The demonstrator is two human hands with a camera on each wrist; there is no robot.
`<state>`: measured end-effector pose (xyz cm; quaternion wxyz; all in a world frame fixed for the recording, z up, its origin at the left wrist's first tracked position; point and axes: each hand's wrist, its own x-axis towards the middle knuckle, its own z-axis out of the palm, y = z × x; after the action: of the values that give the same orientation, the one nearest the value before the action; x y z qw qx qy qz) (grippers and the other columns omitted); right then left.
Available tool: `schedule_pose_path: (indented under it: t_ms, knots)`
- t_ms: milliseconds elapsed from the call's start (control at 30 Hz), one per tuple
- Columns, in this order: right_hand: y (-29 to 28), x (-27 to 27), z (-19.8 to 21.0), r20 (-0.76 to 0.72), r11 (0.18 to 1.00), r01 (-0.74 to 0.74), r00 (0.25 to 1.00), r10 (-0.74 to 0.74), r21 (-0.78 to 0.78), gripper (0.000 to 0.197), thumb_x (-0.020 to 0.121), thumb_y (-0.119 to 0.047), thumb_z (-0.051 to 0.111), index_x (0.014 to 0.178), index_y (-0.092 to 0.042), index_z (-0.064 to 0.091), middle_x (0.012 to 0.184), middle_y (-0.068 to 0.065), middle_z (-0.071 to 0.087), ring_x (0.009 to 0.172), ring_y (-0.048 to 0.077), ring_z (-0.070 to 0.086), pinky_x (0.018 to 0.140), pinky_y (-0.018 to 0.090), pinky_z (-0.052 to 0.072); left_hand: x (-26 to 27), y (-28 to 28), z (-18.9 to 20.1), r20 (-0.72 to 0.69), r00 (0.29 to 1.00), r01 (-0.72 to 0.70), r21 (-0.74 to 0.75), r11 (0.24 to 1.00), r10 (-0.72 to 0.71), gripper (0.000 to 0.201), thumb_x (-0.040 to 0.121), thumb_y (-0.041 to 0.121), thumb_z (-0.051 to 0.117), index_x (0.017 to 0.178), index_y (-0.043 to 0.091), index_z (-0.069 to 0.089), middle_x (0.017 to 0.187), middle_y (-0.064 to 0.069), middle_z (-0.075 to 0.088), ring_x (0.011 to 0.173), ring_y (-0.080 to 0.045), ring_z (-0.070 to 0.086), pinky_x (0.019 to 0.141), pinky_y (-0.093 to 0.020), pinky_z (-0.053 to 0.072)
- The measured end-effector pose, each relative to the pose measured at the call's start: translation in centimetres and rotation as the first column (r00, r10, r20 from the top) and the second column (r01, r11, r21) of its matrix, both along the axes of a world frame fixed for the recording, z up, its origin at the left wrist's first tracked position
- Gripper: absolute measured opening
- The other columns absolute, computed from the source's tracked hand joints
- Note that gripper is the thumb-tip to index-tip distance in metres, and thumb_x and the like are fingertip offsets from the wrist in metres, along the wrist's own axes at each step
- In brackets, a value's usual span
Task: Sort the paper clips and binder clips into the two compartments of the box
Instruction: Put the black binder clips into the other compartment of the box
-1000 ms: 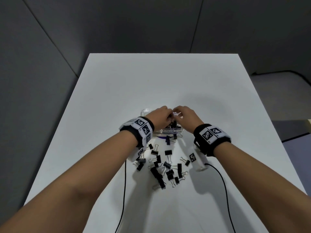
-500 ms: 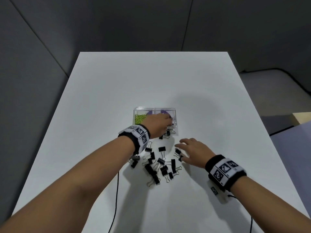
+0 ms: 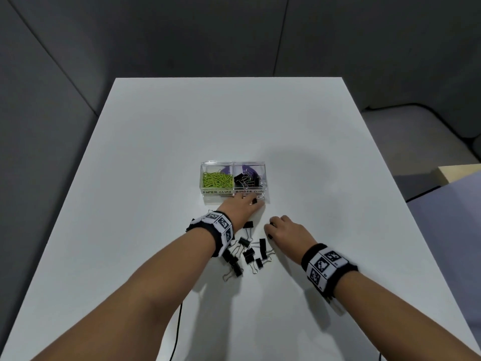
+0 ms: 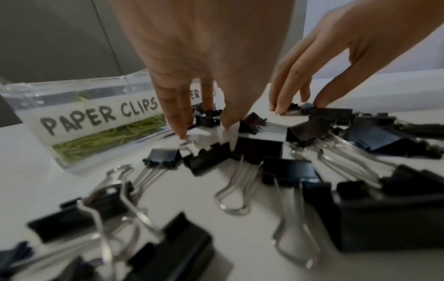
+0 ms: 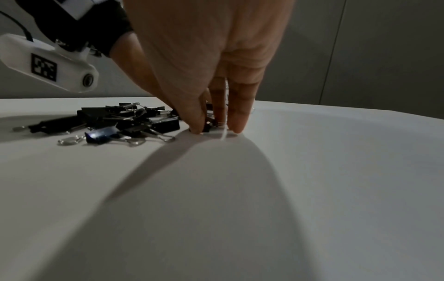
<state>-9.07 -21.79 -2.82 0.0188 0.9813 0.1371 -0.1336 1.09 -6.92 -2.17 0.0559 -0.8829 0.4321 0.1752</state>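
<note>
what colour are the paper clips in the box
Lime green paper clips, clearest in the head view.

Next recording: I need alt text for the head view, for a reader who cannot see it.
Two bare hands reach into loose black binder clips on a white table: the left hand just in front of a clear two-compartment box, the right hand beside the pile. The box holds green paper clips on the left and binder clips on the right.
</note>
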Motion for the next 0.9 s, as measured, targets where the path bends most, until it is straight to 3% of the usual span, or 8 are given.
schedule_pose_path:
  t_ms: [33,100,200,300,500,667,800,900]
  knots:
    - [0.3,0.2,0.3,-0.037,0.999,0.029,0.999,-0.027,0.043,0.015,0.079,-0.010,0.066,0.093,-0.008,0.062,0.094,0.008,0.061,0.084,0.026,0.060,0.050,0.031,0.047,0.0,-0.1,0.0,-0.017,1.000,-0.022,-0.020,1.000,0.022,0.073,0.082,-0.005,0.055,0.144,0.019,0.025,0.148,-0.012,0.024,0.125,-0.035,0.038,0.090,-0.041,0.048]
    - [0.7,0.7,0.5,-0.109,0.996,0.075,0.992,-0.069,0.049,0.024,0.093,-0.011,0.046,0.115,-0.006,0.052,0.113,0.012,0.052,0.102,0.030,0.052,0.069,0.037,0.049,0.3,-0.2,-0.3,-0.057,0.997,-0.063,-0.049,0.997,0.060,0.068,0.079,-0.006,0.058,0.139,0.016,0.033,0.142,-0.013,0.029,0.123,-0.034,0.041,0.090,-0.041,0.048]
    - [0.6,1.6,0.8,-0.149,0.990,0.098,0.985,-0.082,0.098,0.033,0.092,-0.009,0.045,0.125,-0.011,0.045,0.116,0.013,0.049,0.102,0.031,0.050,0.076,0.039,0.048,0.7,-0.3,-0.6,-0.127,0.984,-0.134,-0.053,0.990,0.127,0.061,0.083,-0.004,0.054,0.139,0.012,0.035,0.140,-0.014,0.032,0.124,-0.033,0.040,0.098,-0.042,0.045]
    - [0.4,2.6,0.9,-0.221,0.989,0.087,0.974,-0.058,0.123,0.026,0.091,-0.008,0.047,0.116,-0.010,0.050,0.110,0.015,0.051,0.095,0.033,0.055,0.076,0.041,0.049,0.8,-0.4,-0.4,-0.174,0.968,-0.189,-0.024,0.982,0.182,0.053,0.090,0.002,0.046,0.141,0.009,0.032,0.141,-0.015,0.034,0.127,-0.033,0.037,0.104,-0.041,0.040]
    - [0.6,3.5,0.7,-0.286,0.997,0.052,0.958,-0.034,0.055,0.038,0.092,-0.020,0.044,0.129,-0.012,0.039,0.114,0.017,0.050,0.095,0.035,0.059,0.075,0.038,0.047,0.7,-0.5,-0.5,-0.176,0.976,-0.141,-0.069,0.988,0.127,0.043,0.090,0.014,0.051,0.131,0.019,0.041,0.129,-0.013,0.039,0.109,-0.030,0.050,0.085,-0.037,0.047]
    - [1.2,3.6,-0.1,-0.226,0.997,0.070,0.972,-0.061,0.032,0.035,0.096,-0.019,0.038,0.129,-0.007,0.040,0.114,0.019,0.051,0.093,0.036,0.061,0.070,0.039,0.045,0.7,-0.8,0.0,-0.177,0.978,-0.113,-0.008,0.994,0.110,0.029,0.092,0.022,0.051,0.119,0.011,0.050,0.125,-0.017,0.041,0.097,-0.031,0.058,0.079,-0.037,0.050]
    - [0.8,3.8,-0.2,-0.227,0.985,0.133,0.968,-0.106,0.109,0.024,0.096,-0.018,0.039,0.114,-0.005,0.047,0.107,0.018,0.053,0.076,0.033,0.056,0.062,0.033,0.033,0.7,-0.9,0.3,-0.206,0.963,-0.178,-0.003,0.984,0.174,0.037,0.090,0.025,0.055,0.121,0.009,0.045,0.125,-0.016,0.046,0.104,-0.031,0.056,0.082,-0.038,0.048]
    - [0.3,3.5,-0.3,-0.261,0.963,0.216,0.950,-0.169,0.163,0.012,0.093,-0.015,0.042,0.101,-0.008,0.046,0.095,0.015,0.047,0.067,0.025,0.043,0.062,0.033,0.035,0.5,-0.8,0.4,-0.267,0.937,-0.247,-0.048,0.968,0.226,0.052,0.086,0.019,0.059,0.132,0.011,0.035,0.129,-0.015,0.048,0.108,-0.031,0.056,0.086,-0.040,0.049]
